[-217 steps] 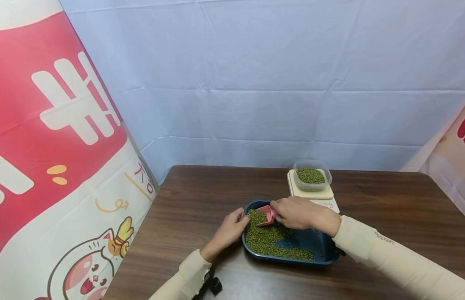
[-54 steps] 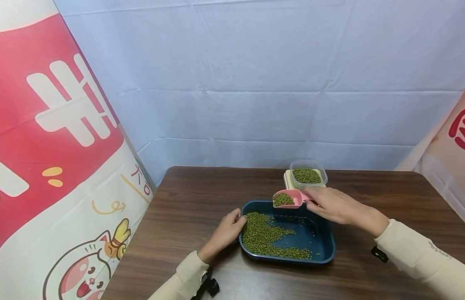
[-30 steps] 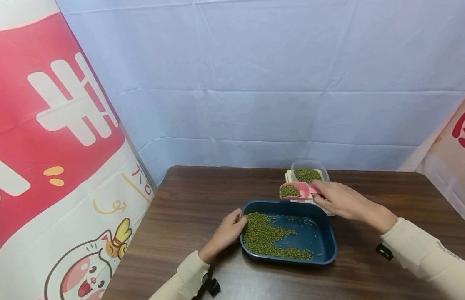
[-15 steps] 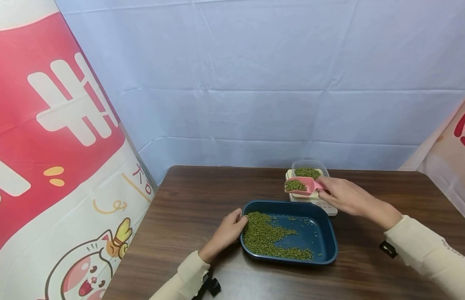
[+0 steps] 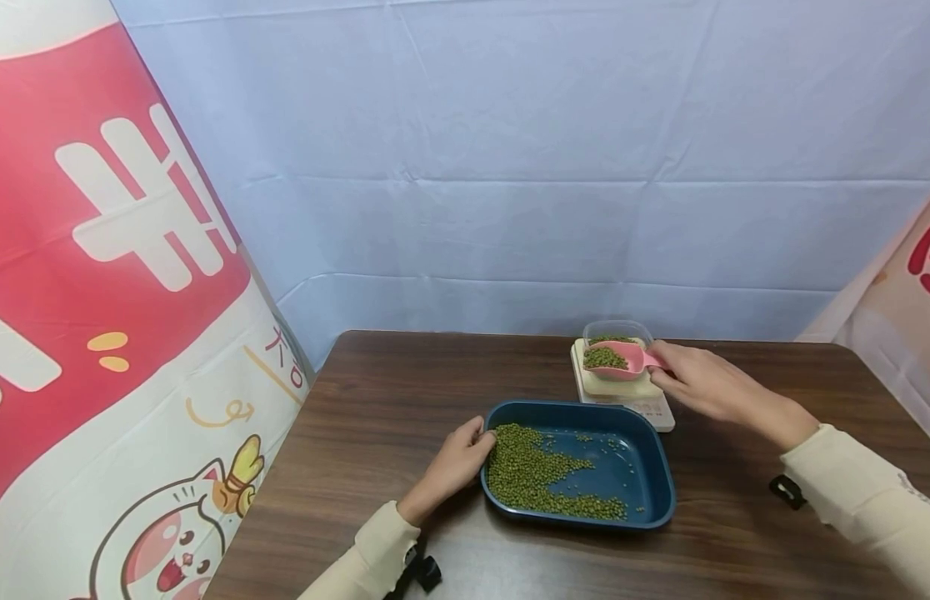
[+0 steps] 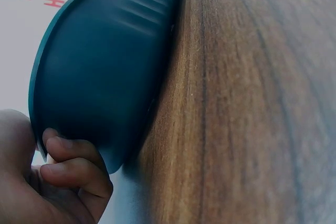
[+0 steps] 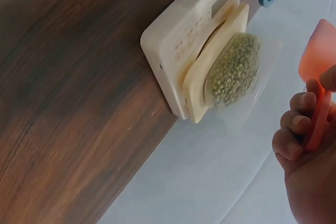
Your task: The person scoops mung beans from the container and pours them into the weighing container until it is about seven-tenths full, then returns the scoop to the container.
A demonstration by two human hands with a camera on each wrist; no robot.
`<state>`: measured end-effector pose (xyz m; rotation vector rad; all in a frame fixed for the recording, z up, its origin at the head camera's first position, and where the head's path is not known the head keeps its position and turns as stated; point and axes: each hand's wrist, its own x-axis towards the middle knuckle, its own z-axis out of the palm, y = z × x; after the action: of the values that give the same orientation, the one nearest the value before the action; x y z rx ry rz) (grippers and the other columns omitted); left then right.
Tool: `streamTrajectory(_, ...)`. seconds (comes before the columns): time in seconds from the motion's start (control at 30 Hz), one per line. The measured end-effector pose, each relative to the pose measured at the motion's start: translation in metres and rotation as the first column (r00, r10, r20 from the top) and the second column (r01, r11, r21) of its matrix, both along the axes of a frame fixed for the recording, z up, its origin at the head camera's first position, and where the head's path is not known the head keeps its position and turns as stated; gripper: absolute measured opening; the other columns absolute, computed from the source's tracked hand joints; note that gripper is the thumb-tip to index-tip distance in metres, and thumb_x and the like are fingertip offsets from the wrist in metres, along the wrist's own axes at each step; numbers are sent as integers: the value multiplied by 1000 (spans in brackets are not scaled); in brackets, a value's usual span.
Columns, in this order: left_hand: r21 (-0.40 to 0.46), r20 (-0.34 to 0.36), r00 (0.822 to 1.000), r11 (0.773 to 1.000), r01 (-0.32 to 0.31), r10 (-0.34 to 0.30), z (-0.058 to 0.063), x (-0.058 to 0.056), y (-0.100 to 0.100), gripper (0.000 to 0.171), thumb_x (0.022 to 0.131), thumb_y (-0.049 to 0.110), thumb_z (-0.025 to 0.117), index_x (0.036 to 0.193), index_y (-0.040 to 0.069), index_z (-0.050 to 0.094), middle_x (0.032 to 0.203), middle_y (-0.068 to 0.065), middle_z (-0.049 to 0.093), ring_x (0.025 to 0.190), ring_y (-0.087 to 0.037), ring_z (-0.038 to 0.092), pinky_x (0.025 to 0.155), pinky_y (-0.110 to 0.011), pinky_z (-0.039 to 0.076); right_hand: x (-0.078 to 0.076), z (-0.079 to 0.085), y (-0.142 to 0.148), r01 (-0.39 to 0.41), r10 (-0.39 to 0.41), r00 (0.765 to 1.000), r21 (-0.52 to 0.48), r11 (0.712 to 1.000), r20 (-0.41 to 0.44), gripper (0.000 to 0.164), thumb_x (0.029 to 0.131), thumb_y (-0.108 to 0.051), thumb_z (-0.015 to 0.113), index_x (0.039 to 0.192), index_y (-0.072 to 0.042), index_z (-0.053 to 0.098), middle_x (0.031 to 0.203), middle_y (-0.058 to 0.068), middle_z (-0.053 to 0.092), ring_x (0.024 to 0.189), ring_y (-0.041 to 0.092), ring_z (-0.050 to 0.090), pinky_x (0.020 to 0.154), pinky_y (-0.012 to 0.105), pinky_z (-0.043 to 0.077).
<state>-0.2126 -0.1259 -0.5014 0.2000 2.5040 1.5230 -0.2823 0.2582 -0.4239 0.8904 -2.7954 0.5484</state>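
My right hand point(image 5: 697, 379) grips the handle of a pink scoop point(image 5: 636, 358) loaded with green mung beans point(image 5: 604, 358). In the head view the scoop overlaps the clear plastic container point(image 5: 617, 329), which stands on a cream kitchen scale point(image 5: 645, 408); the right wrist view shows the scoop point(image 7: 317, 51) apart from the container and its beans point(image 7: 234, 69). My left hand point(image 5: 453, 458) pinches the left rim of a dark blue tray point(image 5: 585, 522). In the left wrist view its thumb and curled fingers point(image 6: 79, 171) clasp the tray wall point(image 6: 100, 72).
More mung beans point(image 5: 521, 471) lie mostly in the tray's left half and along its near side. A brown wooden table point(image 5: 405, 375) carries everything. Behind it hangs a pale blue cloth point(image 5: 510, 208), and a printed banner point(image 5: 135, 333) stands at the left.
Over the last seconds my right hand has lifted the loaded scoop out of the tray and carried it back and rightward to the container. My left hand stays on the tray rim.
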Motion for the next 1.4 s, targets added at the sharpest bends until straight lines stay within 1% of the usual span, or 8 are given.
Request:
streamTrajectory(0.17, -1, -5, 1000, 1000, 4, -4, 1, 0, 0, 31, 101, 31, 45, 79, 11, 37, 55, 3, 33, 38, -11, 31, 35, -21, 29, -3, 0, 7, 17, -17, 1000, 1, 1000, -6, 5, 97, -17, 52, 94, -14, 49, 68, -2, 39, 58, 11, 39, 50, 26, 33)
streamTrajectory(0.33, -2, -2, 1000, 1000, 4, -4, 1, 0, 0, 31, 101, 32, 45, 79, 11, 36, 55, 3, 33, 38, -11, 31, 35, -22, 29, -5, 0, 14, 49, -49, 999, 7, 999, 21, 8, 98, -19, 52, 100, -11, 52, 70, -1, 43, 61, 13, 43, 53, 28, 36)
streamTrajectory(0.53, 3, -3, 1000, 1000, 5, -5, 1, 1, 0, 32, 102, 32, 45, 79, 11, 37, 56, 3, 34, 38, -11, 31, 36, -22, 29, -11, 2, 27, 61, -61, 998, 13, 998, 4, 10, 99, -21, 53, 96, -11, 50, 70, -1, 43, 62, 14, 44, 54, 30, 36)
streamTrajectory(0.73, 4, -3, 1000, 1000, 5, -5, 1, 1, 0, 31, 102, 31, 45, 79, 11, 37, 56, 3, 35, 38, -11, 31, 35, -22, 29, -14, 3, 36, 94, -95, 995, 32, 995, 32, 15, 100, -24, 51, 100, -9, 50, 72, 0, 44, 64, 15, 45, 55, 30, 38)
streamTrajectory(0.93, 1, -7, 1000, 1000, 3, -3, 1, 0, 0, 31, 102, 30, 45, 79, 11, 37, 55, 3, 34, 38, -11, 31, 34, -21, 29, -17, 4, 40, 117, -120, 991, 51, 992, 59, 18, 98, -22, 55, 102, -5, 52, 71, 1, 44, 63, 16, 44, 53, 31, 37)
streamTrajectory(1.0, 2, -7, 1000, 1000, 2, -2, 1, 0, 0, 31, 101, 30, 45, 78, 11, 37, 55, 3, 34, 38, -11, 31, 34, -21, 29, -18, 4, 40, 123, -126, 991, 59, 991, 49, 18, 97, -22, 56, 101, -5, 53, 71, 1, 44, 63, 16, 44, 53, 31, 37)
streamTrajectory(1.17, 2, -3, 1000, 1000, -1, 1, 2, 0, 0, 30, 101, 29, 46, 78, 11, 37, 55, 3, 34, 38, -10, 31, 34, -21, 28, -21, 6, 40, 117, -118, 993, 73, 990, 10, 15, 95, -21, 59, 98, -6, 56, 69, 0, 43, 61, 15, 43, 52, 30, 35)
streamTrajectory(1.4, -6, -3, 1000, 1000, -1, 1, 2, 0, 1, 30, 101, 30, 46, 78, 12, 38, 55, 3, 34, 37, -11, 31, 34, -21, 29, -23, 9, 40, 111, -113, 993, 93, 989, 22, 20, 95, -22, 59, 102, -4, 58, 69, 0, 45, 61, 15, 43, 52, 30, 34)
